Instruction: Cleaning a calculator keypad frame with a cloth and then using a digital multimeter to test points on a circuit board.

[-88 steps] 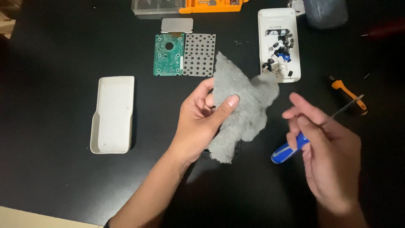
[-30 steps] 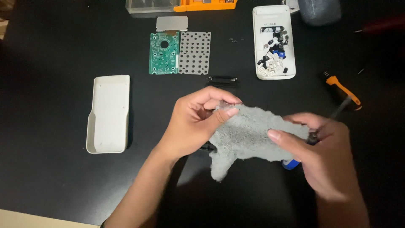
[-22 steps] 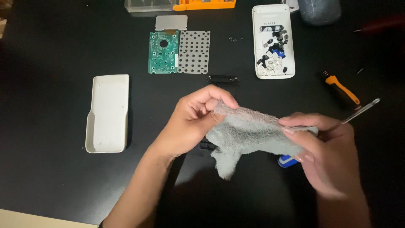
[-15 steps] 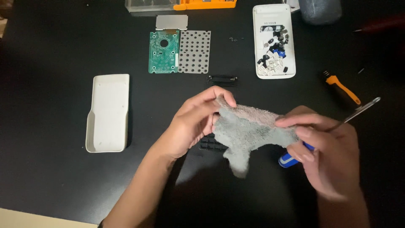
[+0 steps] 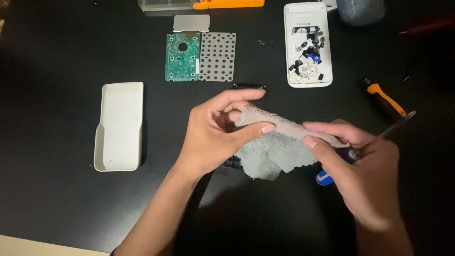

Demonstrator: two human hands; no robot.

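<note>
Pinching grey cloth (image 5: 275,147) between left hand (image 5: 215,130) and right hand (image 5: 365,166), stretching sideways, right also clutching blue-handled screwdriver (image 5: 332,174).

At the start, the left hand (image 5: 215,130) alone held the grey cloth (image 5: 275,142) bunched up, and the right hand (image 5: 362,163) held the blue-handled screwdriver (image 5: 353,154) apart from it, toward the right edge of the table. Since then the right hand has come over to the cloth, and the cloth is now drawn out flat between the two hands, each pinching one end. The screwdriver's handle has slid under the cloth and palm. A small black part (image 5: 248,86) has come into sight beyond the left hand.
</note>
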